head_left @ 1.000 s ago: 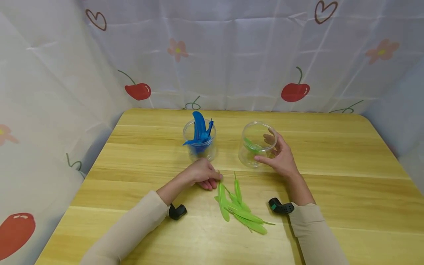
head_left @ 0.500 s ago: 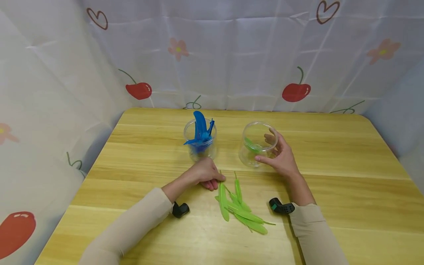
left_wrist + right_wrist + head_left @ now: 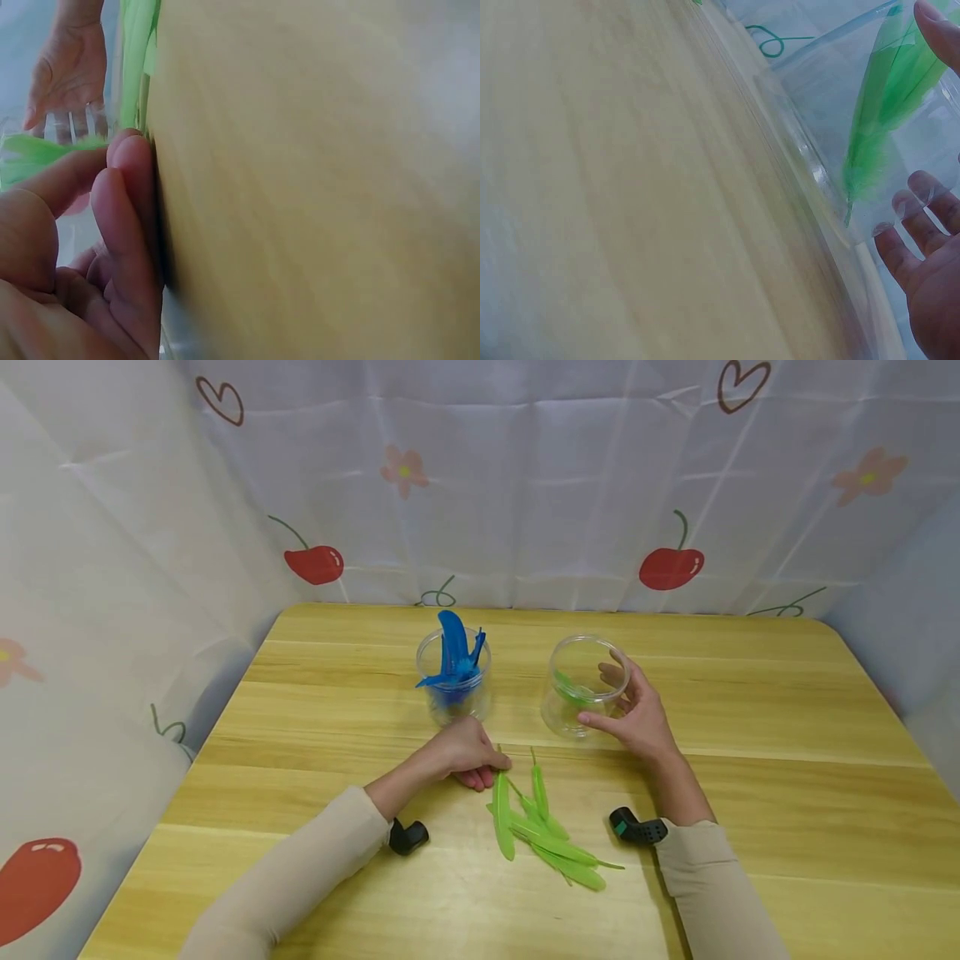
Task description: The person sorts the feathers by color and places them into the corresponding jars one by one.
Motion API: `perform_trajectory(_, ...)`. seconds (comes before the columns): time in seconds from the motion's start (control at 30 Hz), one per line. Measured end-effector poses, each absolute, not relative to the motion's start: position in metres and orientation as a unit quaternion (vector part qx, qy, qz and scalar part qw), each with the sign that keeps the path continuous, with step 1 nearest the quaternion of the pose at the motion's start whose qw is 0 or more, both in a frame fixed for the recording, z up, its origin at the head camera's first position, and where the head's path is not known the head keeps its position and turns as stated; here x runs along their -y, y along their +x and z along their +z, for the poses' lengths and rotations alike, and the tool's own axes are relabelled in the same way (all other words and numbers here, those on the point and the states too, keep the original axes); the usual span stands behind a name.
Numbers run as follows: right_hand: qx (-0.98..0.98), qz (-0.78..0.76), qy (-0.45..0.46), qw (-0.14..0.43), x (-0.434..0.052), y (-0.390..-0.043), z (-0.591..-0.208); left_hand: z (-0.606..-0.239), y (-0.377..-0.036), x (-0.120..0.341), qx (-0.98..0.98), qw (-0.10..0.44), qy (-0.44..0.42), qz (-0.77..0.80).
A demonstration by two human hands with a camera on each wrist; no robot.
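My left hand [image 3: 463, 753] pinches the quill end of a lime-green feather [image 3: 503, 822] lying on the table; in the left wrist view, thumb and fingertips meet at the base of the green feather [image 3: 135, 64]. To its right, several more green feathers [image 3: 566, 852] lie in a loose, overlapping pile. My right hand [image 3: 641, 714] holds a clear plastic jar [image 3: 558, 714] by its right side, thumb in front and fingers behind. The jar stands upright with green feathers [image 3: 877, 112] inside it.
A second clear jar [image 3: 483, 702], stuffed with blue feathers [image 3: 453, 660], stands just beyond my left hand. Both jars rest on the wooden table [image 3: 337, 693], which has a patterned curtain [image 3: 525, 485] behind it. A black wrist camera [image 3: 408, 837] sits beneath the left sleeve.
My left hand has shifted slightly to the right. The pinched feather has turned a little, its lower tip moving left. My right hand and the jar stay put.
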State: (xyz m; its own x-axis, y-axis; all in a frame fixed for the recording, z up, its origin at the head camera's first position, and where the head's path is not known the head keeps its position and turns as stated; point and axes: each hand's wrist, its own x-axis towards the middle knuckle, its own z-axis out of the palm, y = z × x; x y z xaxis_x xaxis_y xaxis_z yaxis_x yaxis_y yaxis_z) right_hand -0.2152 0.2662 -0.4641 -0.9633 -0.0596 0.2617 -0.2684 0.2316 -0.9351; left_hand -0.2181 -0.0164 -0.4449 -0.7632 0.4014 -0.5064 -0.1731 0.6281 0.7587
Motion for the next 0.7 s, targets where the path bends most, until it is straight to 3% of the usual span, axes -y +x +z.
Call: perform_trajectory(0.7,0.782,0.608,0.108,0.086,-0.266,-0.215,-0.465,-0.440,-0.206,0.020,-0.828,0.314,0.096,0.455)
